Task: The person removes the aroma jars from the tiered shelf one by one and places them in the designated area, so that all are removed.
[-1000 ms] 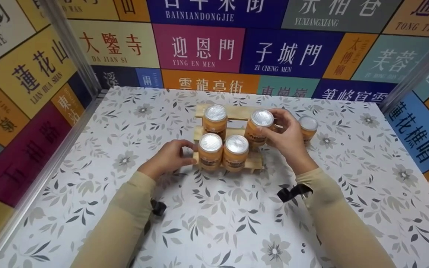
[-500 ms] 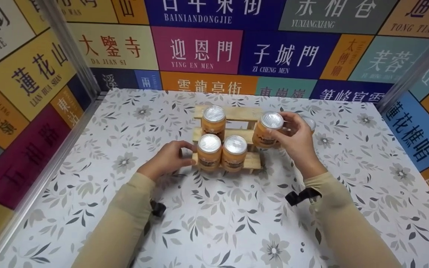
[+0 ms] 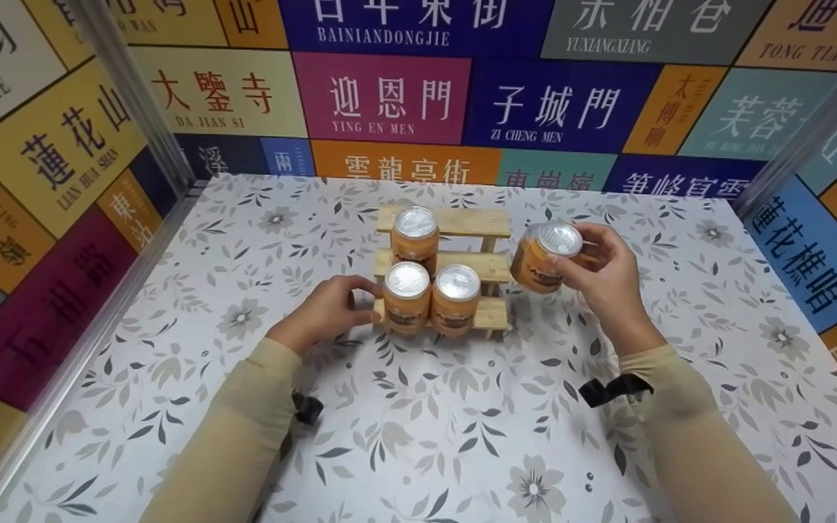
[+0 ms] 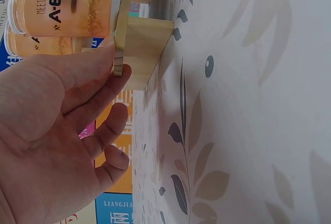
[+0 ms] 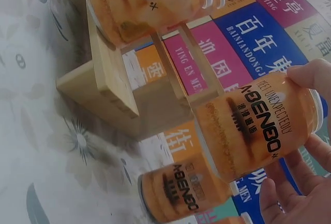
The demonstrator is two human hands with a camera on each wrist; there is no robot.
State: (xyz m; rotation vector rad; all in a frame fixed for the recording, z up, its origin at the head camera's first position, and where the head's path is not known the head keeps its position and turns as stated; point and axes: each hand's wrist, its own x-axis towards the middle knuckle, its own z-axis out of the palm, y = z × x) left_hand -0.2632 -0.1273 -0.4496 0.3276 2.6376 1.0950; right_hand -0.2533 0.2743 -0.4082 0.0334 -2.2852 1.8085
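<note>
A three-step wooden rack (image 3: 492, 312) bears two clear cans with orange contents on its lowest step, the left can (image 3: 407, 298) and the right can (image 3: 455, 299). Another such can (image 3: 415, 236) stands higher up at the left. My left hand (image 3: 325, 309) pinches the left end of the lowest step, thumb close by the can's base in the left wrist view. My right hand (image 3: 611, 280) grips a silver-lidded can (image 5: 253, 125) by its upper part, off to the right of the rack and slightly tilted. Behind it, a further can (image 5: 178, 190) is mostly hidden in the head view.
A white table (image 3: 418, 436) with a grey leaf and flower pattern lies under everything. Colourful sign panels (image 3: 382, 94) line the back and sides. A black band (image 3: 618, 390) is around the right wrist, another band (image 3: 307, 408) around the left.
My right hand has carried its can rightward, away from the rack's middle step, which now shows bare at the right. My left hand stays at the rack's left end.
</note>
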